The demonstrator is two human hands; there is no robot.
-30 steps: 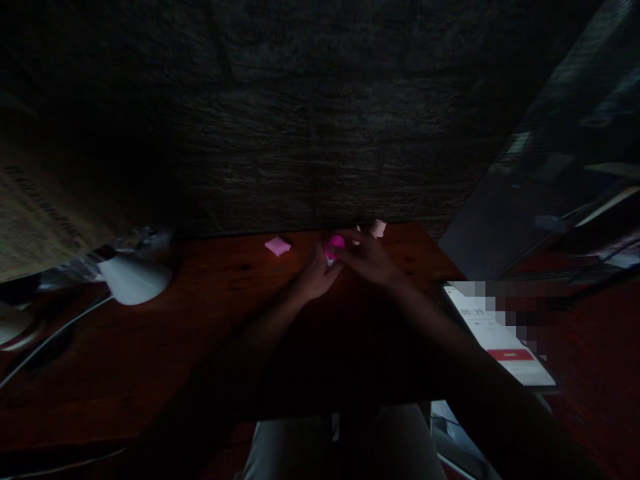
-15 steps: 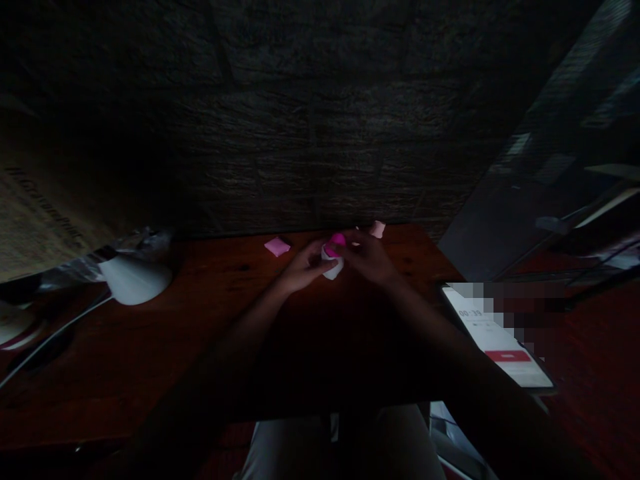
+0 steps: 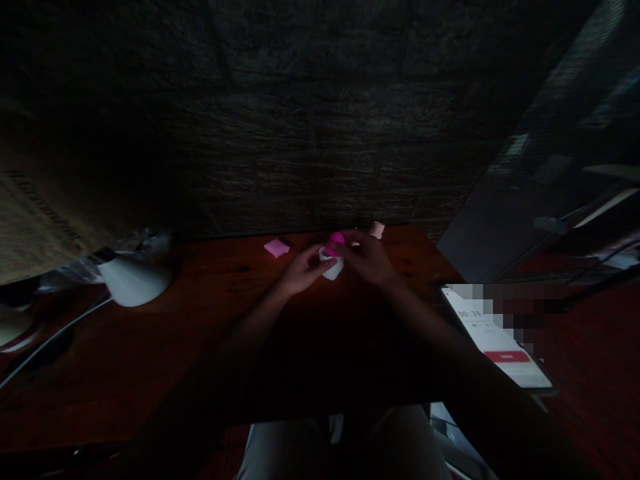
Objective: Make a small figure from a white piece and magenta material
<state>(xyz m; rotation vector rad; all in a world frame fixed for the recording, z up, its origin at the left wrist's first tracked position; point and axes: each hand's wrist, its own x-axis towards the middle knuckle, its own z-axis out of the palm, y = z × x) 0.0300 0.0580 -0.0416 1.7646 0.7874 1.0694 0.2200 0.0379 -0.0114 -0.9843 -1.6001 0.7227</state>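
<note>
My left hand (image 3: pixel 304 270) is closed around a small white cup-like container (image 3: pixel 331 268), thumb along its near side. In my right hand (image 3: pixel 370 259) is a bright pink rounded piece (image 3: pixel 335 245), pinched at the mouth of the container. A dark gap shows at the container's left rim, beside the pink piece. I cannot tell how far the pink piece sits inside. Left of my hands lies a small pink packet (image 3: pixel 277 248). Behind my right hand is a pale pink piece (image 3: pixel 377 230), partly hidden.
The wooden table (image 3: pixel 200 333) meets a dark block wall (image 3: pixel 310 133) at its back. A white cone-shaped object (image 3: pixel 134 280) with a cable (image 3: pixel 55 340) stands at the left, under a printed brown box (image 3: pixel 40 207). A lit phone-like screen (image 3: pixel 505 347) is at the right.
The pink piece has shifted slightly at the container's mouth, and more of a dark gap shows at the left rim. Both hands have stayed nearly in place.
</note>
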